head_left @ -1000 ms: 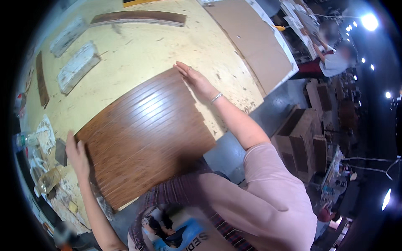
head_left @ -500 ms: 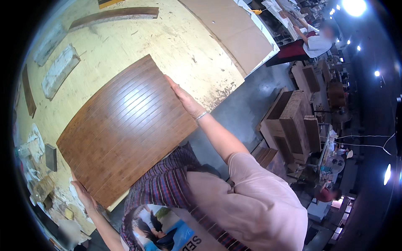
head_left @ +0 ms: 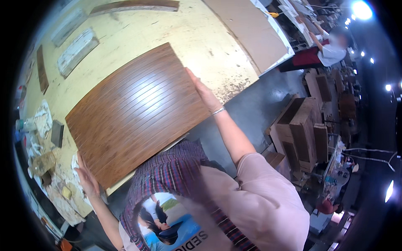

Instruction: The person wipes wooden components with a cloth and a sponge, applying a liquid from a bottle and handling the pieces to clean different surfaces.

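A brown wooden panel [head_left: 138, 113] with a curved far edge and parallel grooves lies tilted across the near edge of the worktable [head_left: 201, 46], its glossy face up. My left hand [head_left: 88, 178] grips its lower left end, fingers along the side and partly hidden by the panel. At the opposite end my right hand [head_left: 205, 92] is closed on the right edge, the thumb side showing and the other fingers out of sight beneath. Whether the panel rests fully on the tabletop or is slightly raised, I cannot tell.
Two pale blocks [head_left: 77, 52], a curved wooden strip [head_left: 134, 6] and a short brown strip [head_left: 42, 69] lie on the table. A dark grey block [head_left: 57, 134], white cloth [head_left: 43, 119] and a plastic bottle [head_left: 26, 124] sit left. Cardboard [head_left: 247, 33] covers the far right; wooden cabinets [head_left: 297, 129] and a person [head_left: 331, 52] stand beyond.
My view has shifted, so the table and its things appear farther right and partly higher. Both hands keep their hold on the panel, which has moved little relative to the table.
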`<action>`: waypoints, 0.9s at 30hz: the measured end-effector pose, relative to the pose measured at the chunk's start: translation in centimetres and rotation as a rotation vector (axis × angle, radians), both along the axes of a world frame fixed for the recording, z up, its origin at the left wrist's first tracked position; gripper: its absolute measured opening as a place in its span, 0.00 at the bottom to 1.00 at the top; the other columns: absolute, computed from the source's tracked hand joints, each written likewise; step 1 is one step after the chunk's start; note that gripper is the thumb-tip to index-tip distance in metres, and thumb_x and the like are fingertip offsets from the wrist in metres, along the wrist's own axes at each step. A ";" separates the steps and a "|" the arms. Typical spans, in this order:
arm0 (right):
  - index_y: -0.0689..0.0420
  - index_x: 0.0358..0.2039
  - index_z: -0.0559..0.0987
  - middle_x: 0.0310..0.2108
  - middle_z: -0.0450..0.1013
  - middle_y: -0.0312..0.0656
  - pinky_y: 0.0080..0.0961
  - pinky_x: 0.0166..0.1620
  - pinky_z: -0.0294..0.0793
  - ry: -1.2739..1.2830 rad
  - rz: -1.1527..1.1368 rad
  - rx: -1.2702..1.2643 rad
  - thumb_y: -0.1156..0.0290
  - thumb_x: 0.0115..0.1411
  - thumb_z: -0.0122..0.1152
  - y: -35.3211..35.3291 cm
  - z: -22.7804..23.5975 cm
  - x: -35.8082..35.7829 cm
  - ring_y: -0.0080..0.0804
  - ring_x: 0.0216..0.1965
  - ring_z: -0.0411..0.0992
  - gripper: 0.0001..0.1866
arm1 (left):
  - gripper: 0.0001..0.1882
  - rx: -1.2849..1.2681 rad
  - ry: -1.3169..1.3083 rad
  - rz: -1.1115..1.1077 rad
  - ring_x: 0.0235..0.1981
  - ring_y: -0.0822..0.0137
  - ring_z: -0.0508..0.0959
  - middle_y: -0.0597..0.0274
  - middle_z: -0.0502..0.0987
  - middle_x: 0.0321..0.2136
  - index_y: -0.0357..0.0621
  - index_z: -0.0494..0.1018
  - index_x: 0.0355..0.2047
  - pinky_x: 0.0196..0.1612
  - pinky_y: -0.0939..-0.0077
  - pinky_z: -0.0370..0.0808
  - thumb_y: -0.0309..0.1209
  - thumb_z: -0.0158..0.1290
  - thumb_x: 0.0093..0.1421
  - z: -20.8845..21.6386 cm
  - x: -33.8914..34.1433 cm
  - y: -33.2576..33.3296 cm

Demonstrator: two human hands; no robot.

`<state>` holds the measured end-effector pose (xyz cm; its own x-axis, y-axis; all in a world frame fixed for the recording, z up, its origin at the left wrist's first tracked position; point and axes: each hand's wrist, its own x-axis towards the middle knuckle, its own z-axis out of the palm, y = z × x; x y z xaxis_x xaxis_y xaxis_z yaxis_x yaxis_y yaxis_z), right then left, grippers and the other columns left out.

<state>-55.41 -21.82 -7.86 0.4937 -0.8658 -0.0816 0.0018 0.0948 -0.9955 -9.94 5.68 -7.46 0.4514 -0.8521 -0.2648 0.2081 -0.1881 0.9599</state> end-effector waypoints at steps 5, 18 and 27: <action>0.58 0.70 0.48 0.72 0.42 0.42 0.27 0.71 0.35 0.031 0.004 -0.020 0.53 0.71 0.39 0.1 0.3 0.7 0.33 0.73 0.38 0.34 | 0.36 0.026 0.005 0.054 0.69 0.63 0.50 0.59 0.51 0.69 0.41 0.48 0.69 0.70 0.66 0.45 0.49 0.41 0.69 -0.4 -1.5 0.1; 0.61 0.69 0.49 0.72 0.43 0.45 0.27 0.71 0.37 0.090 0.019 -0.055 0.57 0.70 0.42 -2.1 -0.5 1.7 0.34 0.72 0.40 0.34 | 0.32 0.040 0.022 0.089 0.66 0.62 0.58 0.55 0.58 0.66 0.39 0.54 0.67 0.67 0.70 0.54 0.26 0.49 0.64 1.3 -2.2 -1.7; 0.55 0.69 0.53 0.70 0.46 0.52 0.40 0.70 0.42 0.474 0.043 -0.553 0.55 0.57 0.60 -0.8 5.6 1.5 0.44 0.71 0.43 0.44 | 0.21 0.375 -0.910 0.335 0.41 0.67 0.76 0.54 0.76 0.44 0.35 0.72 0.53 0.47 0.73 0.73 0.29 0.58 0.60 3.8 3.3 3.9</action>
<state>-53.91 -22.58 -2.25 0.5485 -0.8229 0.1486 -0.4337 -0.4319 -0.7908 -6.62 9.61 -3.68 0.8118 -0.5794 0.0727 -0.4690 -0.5728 0.6722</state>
